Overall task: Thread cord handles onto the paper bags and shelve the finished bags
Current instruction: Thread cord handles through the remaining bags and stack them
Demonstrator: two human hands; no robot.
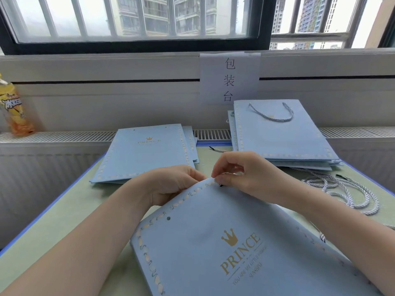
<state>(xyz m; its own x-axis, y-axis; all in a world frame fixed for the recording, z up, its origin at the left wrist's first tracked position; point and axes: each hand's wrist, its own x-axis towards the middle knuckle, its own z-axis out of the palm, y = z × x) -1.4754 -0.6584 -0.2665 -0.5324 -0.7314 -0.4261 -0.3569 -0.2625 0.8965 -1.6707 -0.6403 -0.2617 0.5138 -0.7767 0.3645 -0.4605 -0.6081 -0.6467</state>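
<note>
Both hands at bag corner

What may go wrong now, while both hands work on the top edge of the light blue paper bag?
The right hand pinches a white twisted cord at the light blue paper bag; its black tip could slip from the hole. The left hand grips the bag's corner and may crease it. The loose cords nearby could tangle.

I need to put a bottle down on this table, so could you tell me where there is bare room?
The left side is free: green table between the blue edge, the unthreaded stack and the left hand. The right is crowded: loose cords beside the finished stack, with the right hand threading the bag.
</note>
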